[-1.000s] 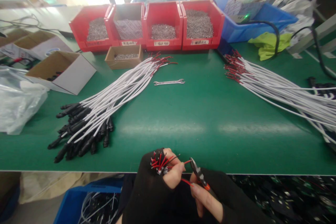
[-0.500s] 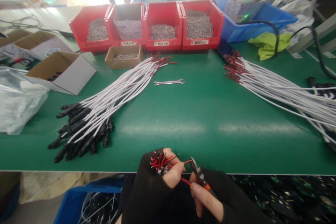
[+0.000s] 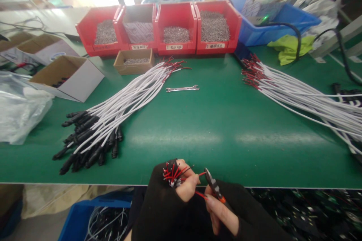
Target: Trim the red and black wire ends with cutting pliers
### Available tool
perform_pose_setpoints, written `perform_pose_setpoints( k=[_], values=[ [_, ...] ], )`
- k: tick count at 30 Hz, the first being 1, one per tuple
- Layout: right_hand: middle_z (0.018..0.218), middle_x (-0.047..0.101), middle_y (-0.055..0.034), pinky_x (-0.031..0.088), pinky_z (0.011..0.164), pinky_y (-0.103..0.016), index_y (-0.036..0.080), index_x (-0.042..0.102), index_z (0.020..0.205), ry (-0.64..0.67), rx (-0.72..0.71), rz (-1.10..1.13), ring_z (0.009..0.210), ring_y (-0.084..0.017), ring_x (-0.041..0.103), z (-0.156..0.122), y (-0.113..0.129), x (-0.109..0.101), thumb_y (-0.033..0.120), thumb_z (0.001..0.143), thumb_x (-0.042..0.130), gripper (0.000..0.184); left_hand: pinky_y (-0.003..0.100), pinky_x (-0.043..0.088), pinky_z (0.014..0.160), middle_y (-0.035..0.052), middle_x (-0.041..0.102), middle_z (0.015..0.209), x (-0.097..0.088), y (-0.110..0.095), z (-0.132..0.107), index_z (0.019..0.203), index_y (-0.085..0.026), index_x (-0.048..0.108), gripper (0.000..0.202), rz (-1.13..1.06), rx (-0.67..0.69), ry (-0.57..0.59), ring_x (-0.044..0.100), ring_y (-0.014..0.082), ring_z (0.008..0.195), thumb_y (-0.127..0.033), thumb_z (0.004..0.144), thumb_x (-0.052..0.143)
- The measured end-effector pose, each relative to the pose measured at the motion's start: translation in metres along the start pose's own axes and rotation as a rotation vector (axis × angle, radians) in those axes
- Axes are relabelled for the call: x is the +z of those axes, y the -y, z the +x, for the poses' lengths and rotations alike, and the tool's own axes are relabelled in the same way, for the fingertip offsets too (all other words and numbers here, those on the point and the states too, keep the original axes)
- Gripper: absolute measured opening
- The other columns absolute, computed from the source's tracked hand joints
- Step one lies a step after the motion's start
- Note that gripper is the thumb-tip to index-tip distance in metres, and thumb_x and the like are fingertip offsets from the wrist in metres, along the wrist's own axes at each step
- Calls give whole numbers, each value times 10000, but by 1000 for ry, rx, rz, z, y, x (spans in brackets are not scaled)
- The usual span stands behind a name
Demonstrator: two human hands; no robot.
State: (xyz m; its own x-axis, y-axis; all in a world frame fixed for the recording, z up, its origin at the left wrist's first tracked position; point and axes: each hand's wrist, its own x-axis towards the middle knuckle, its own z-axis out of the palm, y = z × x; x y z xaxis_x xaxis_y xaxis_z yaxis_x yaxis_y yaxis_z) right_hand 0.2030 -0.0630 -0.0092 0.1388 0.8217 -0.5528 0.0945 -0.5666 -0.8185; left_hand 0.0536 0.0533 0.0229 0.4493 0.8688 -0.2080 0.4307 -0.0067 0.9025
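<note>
Fingers (image 3: 195,180) of left hand (image 3: 186,187) toward pliers (image 3: 215,188)

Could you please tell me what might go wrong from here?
The pliers sit close to the left hand, so a slip could pinch a finger. The right hand holds them and seems to pinch a red wire too, so its grip might be less steady. The bunched wire ends lie close together, so a wrong one might get caught.

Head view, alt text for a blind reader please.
Left hand grips red and black wires while the right hand holds pliers by a red wire's tip. Beyond, a wrench lies on a green table between two white cable bundles, with red bins behind.
</note>
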Motion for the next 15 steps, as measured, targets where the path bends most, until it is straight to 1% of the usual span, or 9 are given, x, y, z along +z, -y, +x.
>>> perform_pose_setpoints(
  k=[1, 3, 5, 6, 10, 13, 15],
  values=[
    [475, 654, -5, 567, 526, -325, 245, 631, 710, 30, 17, 17, 485, -229, 685, 0, 1, -1, 564, 963, 574, 410, 208, 437, 489, -20, 623, 524, 0, 0, 0, 550, -193, 665, 245, 8, 5, 0, 575, 138, 503, -185, 793, 639],
    [498, 666, -21, 571, 555, -312, 243, 632, 719, 78, 43, 36, 709, -279, 773, 1, 4, -4, 535, 964, 587, 385, 212, 434, 490, -22, 622, 522, 1, 0, 0, 557, -195, 670, 242, 19, 15, 0, 575, 139, 502, -186, 797, 639],
    [494, 659, -35, 566, 563, -299, 244, 629, 704, 82, 51, 27, 956, -324, 776, 2, 9, -6, 508, 960, 607, 369, 217, 434, 496, -24, 627, 523, 1, 0, 0, 563, -197, 674, 235, 23, 14, -14, 579, 143, 506, -192, 796, 647],
    [481, 645, -35, 558, 556, -292, 244, 624, 691, 78, 57, 21, 1018, -333, 763, 2, 12, -7, 499, 957, 617, 368, 220, 433, 496, -25, 625, 519, 2, 0, 1, 563, -197, 675, 231, 22, 10, -22, 579, 144, 505, -195, 793, 653],
    [433, 568, -14, 508, 496, -251, 242, 600, 630, 65, 76, 25, 994, -327, 763, 1, 21, -5, 473, 932, 663, 386, 224, 431, 504, -25, 616, 516, 2, -1, 0, 550, -197, 674, 225, -4, -13, -51, 571, 146, 510, -204, 775, 673],
    [438, 570, -20, 495, 485, -243, 237, 599, 615, 44, 89, 18, 942, -328, 763, 1, 24, -3, 488, 905, 701, 397, 228, 440, 526, -17, 621, 539, 2, -2, -1, 557, -195, 694, 215, -30, -20, -43, 572, 151, 534, -209, 771, 675],
    [454, 586, -24, 488, 488, -252, 229, 600, 605, 35, 78, 27, 849, -313, 764, 2, 24, -2, 508, 896, 714, 419, 232, 434, 535, -17, 614, 541, 2, -1, -2, 567, -194, 701, 199, -64, -60, -43, 565, 153, 542, -225, 763, 682]
  ],
)
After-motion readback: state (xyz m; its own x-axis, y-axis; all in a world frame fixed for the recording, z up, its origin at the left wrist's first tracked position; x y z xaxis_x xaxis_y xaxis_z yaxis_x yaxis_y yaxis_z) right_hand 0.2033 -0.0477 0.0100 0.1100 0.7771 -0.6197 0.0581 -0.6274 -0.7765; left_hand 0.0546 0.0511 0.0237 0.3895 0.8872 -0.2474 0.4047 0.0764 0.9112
